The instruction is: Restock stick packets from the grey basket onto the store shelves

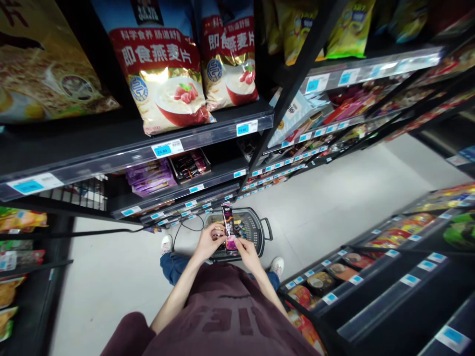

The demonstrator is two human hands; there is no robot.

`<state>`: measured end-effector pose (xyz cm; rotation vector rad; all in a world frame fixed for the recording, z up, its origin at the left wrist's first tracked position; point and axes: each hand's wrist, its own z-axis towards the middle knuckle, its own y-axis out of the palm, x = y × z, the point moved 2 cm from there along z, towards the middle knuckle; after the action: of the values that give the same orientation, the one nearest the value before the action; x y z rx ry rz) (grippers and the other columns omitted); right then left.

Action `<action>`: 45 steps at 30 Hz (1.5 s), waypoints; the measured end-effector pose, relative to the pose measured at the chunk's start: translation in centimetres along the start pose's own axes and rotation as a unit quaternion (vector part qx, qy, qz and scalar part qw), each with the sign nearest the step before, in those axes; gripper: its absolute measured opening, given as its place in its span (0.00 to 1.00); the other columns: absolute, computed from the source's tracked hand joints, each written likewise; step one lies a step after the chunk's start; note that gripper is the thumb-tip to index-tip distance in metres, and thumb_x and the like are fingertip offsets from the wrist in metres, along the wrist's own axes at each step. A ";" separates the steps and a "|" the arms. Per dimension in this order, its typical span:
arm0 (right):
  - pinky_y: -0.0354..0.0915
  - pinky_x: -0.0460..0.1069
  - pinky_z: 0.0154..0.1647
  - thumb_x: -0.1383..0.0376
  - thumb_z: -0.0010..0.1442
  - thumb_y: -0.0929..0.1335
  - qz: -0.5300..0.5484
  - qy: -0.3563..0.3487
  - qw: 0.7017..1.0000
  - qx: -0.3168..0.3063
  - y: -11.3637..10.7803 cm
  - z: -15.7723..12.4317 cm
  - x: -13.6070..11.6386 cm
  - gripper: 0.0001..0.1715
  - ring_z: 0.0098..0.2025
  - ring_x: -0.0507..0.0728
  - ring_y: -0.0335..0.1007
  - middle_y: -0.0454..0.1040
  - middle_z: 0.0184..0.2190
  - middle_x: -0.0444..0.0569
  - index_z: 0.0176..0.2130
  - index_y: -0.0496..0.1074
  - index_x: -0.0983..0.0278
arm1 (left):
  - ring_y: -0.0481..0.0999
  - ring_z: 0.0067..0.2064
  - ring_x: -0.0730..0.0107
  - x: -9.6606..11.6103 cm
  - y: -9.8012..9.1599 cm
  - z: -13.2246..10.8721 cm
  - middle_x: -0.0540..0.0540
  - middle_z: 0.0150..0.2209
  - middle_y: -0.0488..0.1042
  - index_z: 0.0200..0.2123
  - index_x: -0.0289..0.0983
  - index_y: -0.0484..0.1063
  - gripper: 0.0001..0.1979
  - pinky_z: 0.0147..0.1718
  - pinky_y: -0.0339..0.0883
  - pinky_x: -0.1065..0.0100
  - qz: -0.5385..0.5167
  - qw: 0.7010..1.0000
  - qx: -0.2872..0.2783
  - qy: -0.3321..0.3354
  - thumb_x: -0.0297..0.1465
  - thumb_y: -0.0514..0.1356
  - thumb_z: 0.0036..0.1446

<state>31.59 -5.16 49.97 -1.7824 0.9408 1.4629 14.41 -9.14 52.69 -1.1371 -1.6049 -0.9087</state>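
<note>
A slim black packet with a pink lower end (228, 223) is held upright in front of my body. My left hand (211, 242) grips its left edge with bent fingers. At the lower right, my right hand (246, 251) pinches the pink end between thumb and fingers. Below both hands sits a dark grey shopping basket (256, 222) with small packs inside, partly hidden by my hands and the packet. Its handle sticks out to the right.
On the shelf ahead, large oatmeal bags (159, 64) stand above purple packets (150, 175) and an open box of dark sachets (190, 164). Shelves with bowl-shaped packs (322, 283) rise at the right. A black cable (177, 236) hangs by the basket. My shoes flank it.
</note>
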 end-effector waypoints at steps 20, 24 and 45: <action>0.76 0.53 0.29 0.42 0.59 0.70 0.103 0.056 0.993 0.018 0.6 0.1 1.6 0.30 0.34 0.60 0.76 0.79 0.39 0.52 0.46 0.77 0.63 | 0.78 0.38 0.67 -1.4 -0.4 0.2 0.44 0.35 0.77 0.42 0.35 0.72 0.16 0.38 0.73 0.68 0.023 1.000 -0.002 0.006 0.30 0.67 0.50; 0.74 0.52 0.43 0.46 0.57 0.73 0.105 0.037 0.993 0.027 0.7 0.4 1.5 0.25 0.40 0.59 0.77 0.80 0.40 0.51 0.44 0.73 0.62 | 0.78 0.38 0.68 -1.6 -0.3 0.3 0.44 0.37 0.77 0.42 0.35 0.72 0.15 0.37 0.73 0.68 0.029 0.999 -0.008 0.016 0.31 0.67 0.50; 0.69 0.47 0.25 0.54 0.53 0.76 0.074 0.028 0.996 0.046 0.4 -0.1 1.5 0.24 0.31 0.55 0.72 0.74 0.36 0.50 0.45 0.71 0.63 | 0.81 0.40 0.64 -2.7 0.4 -0.2 0.44 0.36 0.81 0.48 0.36 0.68 0.16 0.41 0.72 0.65 0.034 0.999 -0.011 0.028 0.32 0.63 0.58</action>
<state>31.52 -5.66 48.49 -1.7258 1.1706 1.4410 15.24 -9.88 50.16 -1.1642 -1.5065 -0.9079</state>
